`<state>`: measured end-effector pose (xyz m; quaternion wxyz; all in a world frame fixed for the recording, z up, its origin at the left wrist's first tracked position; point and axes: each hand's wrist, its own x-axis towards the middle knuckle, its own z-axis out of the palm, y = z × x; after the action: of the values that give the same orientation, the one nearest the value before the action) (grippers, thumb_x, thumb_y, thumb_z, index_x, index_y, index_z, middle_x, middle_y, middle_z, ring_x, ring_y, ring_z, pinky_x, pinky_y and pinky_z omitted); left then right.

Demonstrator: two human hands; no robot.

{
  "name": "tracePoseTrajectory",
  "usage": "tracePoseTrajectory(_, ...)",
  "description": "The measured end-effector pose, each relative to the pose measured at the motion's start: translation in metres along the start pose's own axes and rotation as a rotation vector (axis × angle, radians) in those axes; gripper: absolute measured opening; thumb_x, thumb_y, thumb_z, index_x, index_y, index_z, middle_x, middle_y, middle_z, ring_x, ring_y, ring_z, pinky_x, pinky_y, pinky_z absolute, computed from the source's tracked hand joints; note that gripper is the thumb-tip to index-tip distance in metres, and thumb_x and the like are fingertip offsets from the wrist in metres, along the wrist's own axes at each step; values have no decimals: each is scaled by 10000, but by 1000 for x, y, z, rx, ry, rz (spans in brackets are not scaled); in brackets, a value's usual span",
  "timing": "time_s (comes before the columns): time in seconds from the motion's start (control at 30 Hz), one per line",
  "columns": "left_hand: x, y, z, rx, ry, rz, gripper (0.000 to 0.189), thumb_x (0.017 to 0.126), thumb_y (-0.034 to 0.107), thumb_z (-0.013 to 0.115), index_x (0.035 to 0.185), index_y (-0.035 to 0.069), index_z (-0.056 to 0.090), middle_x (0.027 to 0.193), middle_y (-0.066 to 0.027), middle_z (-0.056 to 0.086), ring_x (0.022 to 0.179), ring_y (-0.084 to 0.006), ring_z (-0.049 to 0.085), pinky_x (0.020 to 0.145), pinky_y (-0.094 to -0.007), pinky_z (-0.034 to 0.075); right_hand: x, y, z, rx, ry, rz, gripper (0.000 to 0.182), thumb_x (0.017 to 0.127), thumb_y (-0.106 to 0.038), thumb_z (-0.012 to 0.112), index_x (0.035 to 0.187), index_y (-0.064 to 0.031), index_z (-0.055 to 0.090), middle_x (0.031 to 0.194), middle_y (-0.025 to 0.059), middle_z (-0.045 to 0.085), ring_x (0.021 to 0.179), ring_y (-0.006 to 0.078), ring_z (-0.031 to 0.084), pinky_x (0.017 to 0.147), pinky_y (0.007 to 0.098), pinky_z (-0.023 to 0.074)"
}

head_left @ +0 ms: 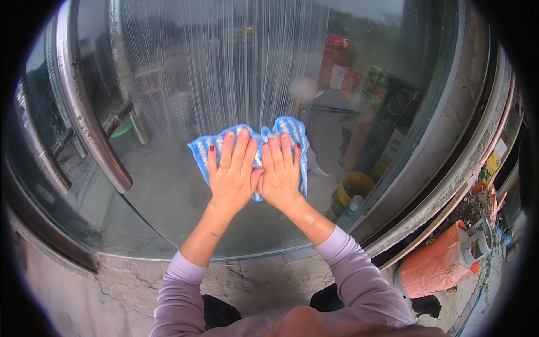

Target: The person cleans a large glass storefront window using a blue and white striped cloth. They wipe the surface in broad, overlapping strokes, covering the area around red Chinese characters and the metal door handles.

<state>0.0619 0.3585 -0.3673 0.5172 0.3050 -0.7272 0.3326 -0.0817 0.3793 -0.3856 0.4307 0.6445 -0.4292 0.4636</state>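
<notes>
A blue-and-white striped cloth [202, 148] is spread against the glass door [252, 227] in front of me. My left hand [233, 179] presses it flat, fingers pointing up the pane. Beside it, my right hand [280, 175] holds down the cloth's other half, and the two thumbs meet near its middle. The cloth's edge is bunched between the hands. Pale vertical streaks cover the glass above, while the pane around my forearms looks smoother.
At left is a tubular metal door handle [84, 97]. Through the glass at right show a yellow bucket [356, 185] and red cartons [337, 67]. Outside, an orange gas cylinder [438, 261] stands by the frame. Below runs a rough concrete sill [269, 278].
</notes>
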Motion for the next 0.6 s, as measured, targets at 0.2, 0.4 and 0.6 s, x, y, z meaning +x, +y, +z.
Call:
tracePoseTrajectory(0.2,51,-2,-14,16,-109,121,614,963,438,544,1442,54,548,1606,-88,423,1529,-283,311,938,-426,360,28,47,-32,83,-232,-86,624,892,-316,661,1445,-61,522,1454,146,501,1318,385,479,1111,630,307)
tracePoseTrajectory(0.4,344,8,-48,15,378,205,551,968,246,522,1428,-55,493,1517,-190,482,1449,-347,389,1184,-521,278,330,147,-111,-147,286,-242,529,939,-195,533,1424,13,488,1475,217,484,1390,390,418,1187,542,258)
tracePoseTrajectory(0.6,217,66,-6,-112,87,285,567,938,151,544,1485,25,469,1606,-83,401,1520,-262,304,1229,-492,203,167,133,-85,-102,242,17,593,942,-167,509,1488,47,422,1582,221,390,1513,393,290,1220,547,191)
